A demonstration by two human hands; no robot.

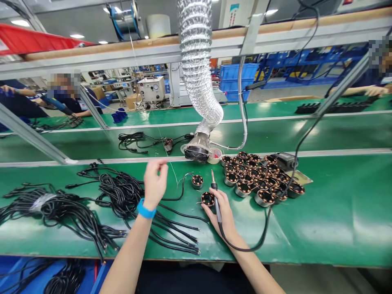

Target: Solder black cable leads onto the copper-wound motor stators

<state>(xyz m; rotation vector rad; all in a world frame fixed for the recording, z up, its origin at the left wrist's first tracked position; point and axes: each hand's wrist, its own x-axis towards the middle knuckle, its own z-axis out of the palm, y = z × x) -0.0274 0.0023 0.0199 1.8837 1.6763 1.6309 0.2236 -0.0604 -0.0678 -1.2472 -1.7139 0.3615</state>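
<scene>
My left hand, with a blue band at the wrist, is raised above the bench with its fingers pinched. A thin solder wire runs down from above and passes at its fingertips. My right hand grips a soldering iron, tip pointing up and away. The thumb of that hand touches a copper-wound stator. Just beyond it stands another stator, with a black cable whose thin wire ends reach its rim.
Several stators cluster to the right, beside a dark soldering stand. Black cable bundles cover the left. A foil duct ends in a hood over the bench. The iron's cord loops right. Other people sit opposite.
</scene>
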